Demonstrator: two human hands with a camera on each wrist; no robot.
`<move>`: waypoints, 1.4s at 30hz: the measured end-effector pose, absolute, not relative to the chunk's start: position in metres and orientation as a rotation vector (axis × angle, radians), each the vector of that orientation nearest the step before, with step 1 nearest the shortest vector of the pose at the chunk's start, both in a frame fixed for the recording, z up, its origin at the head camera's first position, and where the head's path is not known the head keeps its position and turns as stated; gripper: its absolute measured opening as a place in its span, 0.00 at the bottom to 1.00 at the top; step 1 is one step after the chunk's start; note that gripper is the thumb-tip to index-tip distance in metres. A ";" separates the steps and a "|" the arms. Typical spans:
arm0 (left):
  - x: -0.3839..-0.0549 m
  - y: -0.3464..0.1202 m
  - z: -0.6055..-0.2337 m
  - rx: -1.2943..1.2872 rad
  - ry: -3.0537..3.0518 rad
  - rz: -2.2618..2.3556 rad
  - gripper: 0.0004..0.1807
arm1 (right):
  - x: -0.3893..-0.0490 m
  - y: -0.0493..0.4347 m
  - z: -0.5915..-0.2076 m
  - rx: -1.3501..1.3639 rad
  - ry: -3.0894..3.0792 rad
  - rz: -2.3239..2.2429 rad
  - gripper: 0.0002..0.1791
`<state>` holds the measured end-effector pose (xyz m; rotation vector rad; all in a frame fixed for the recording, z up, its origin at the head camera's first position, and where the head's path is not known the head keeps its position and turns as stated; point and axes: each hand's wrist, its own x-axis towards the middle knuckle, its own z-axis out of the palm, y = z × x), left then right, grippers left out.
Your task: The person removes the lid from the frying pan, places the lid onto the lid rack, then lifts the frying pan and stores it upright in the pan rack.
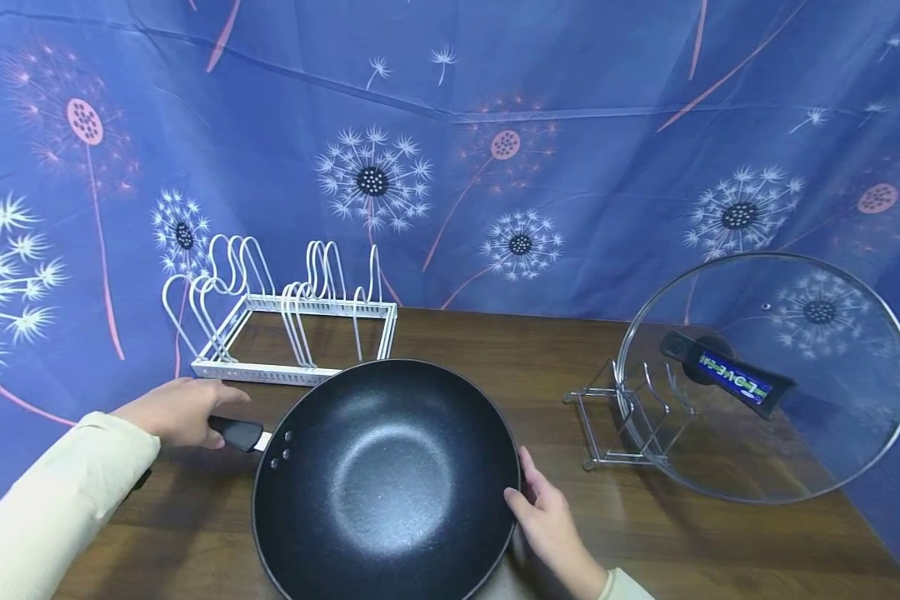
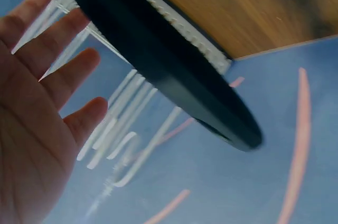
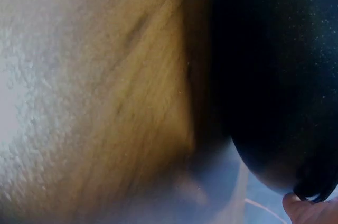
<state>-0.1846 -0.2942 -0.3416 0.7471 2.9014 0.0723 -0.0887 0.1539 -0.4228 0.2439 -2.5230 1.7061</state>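
Steadying the wok [image 1: 393, 492], I judge: rim [image 1: 401, 361] pinched in right fingers [image 1: 532, 472], handle [image 2: 163, 71] beside spread left fingers [image 2: 73, 80], which need closing next.

Black wok [image 1: 390, 492], its concave interior turned toward the head camera, with a pale sheen on the round floor. The black handle [image 1: 236, 432], riveted to the wall, points between 9 and 10 o'clock, beside the left hand [image 1: 183, 411]. The right hand [image 1: 551, 518] pinches the rim [image 1: 397, 361] between 3 and 4 o'clock.
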 end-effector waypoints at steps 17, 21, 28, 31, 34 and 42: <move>-0.197 -0.314 -0.347 0.933 2.683 0.329 0.16 | -0.091 0.162 -0.423 0.192 -2.450 1.897 0.32; -0.197 -0.308 -0.350 0.979 2.695 0.358 0.16 | -0.094 0.170 -0.420 0.138 -2.508 1.802 0.32; -0.196 -0.293 -0.350 0.958 2.739 0.366 0.17 | -0.104 0.186 -0.415 0.046 -2.594 1.713 0.33; -0.196 -0.287 -0.351 0.953 2.756 0.350 0.17 | -0.109 0.192 -0.413 0.015 -2.618 1.685 0.33; -0.197 -0.284 -0.351 0.967 2.781 0.318 0.17 | -0.113 0.196 -0.412 0.014 -2.641 1.635 0.32; -0.197 -0.274 -0.353 0.981 2.853 0.240 0.17 | -0.083 0.188 -0.414 -0.102 -2.612 1.648 0.37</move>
